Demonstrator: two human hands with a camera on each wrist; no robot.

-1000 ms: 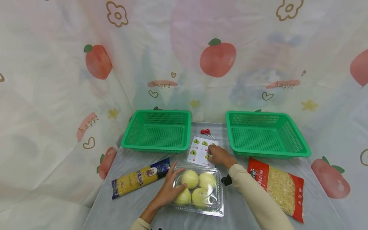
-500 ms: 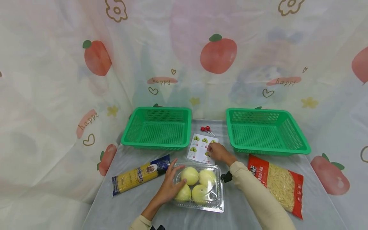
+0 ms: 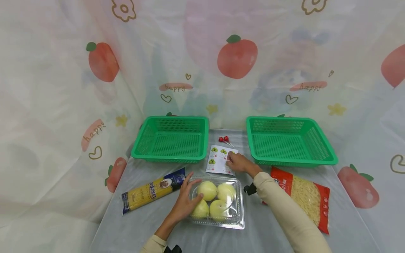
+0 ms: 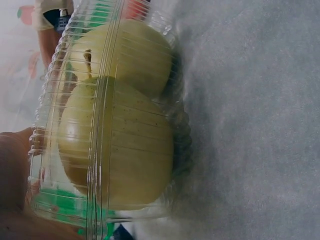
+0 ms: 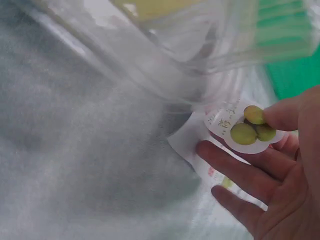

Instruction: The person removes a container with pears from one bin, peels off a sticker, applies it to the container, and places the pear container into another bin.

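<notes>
Fruit sticker [image 5: 245, 134] with Chinese characters is pinched by right hand [image 3: 238, 162], above sticker sheet [image 3: 219, 164]. Clear fruit box [image 3: 238, 211] is touched by spread left hand [image 3: 186, 201]. Left of left hand: pasta pack [image 3: 153, 191] lettered "Ankara". Right of right hand: red pasta bag [image 3: 308, 198], characters partly hidden by sleeve [image 3: 291, 214].

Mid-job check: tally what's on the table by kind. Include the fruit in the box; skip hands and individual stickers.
Green baskets: 2
Pasta packs: 2
Red lollipops: 2
Sticker sheet: 1
Clear lidded box: 1
Pale green fruits inside it, as visible: 4
Total: 12
</notes>
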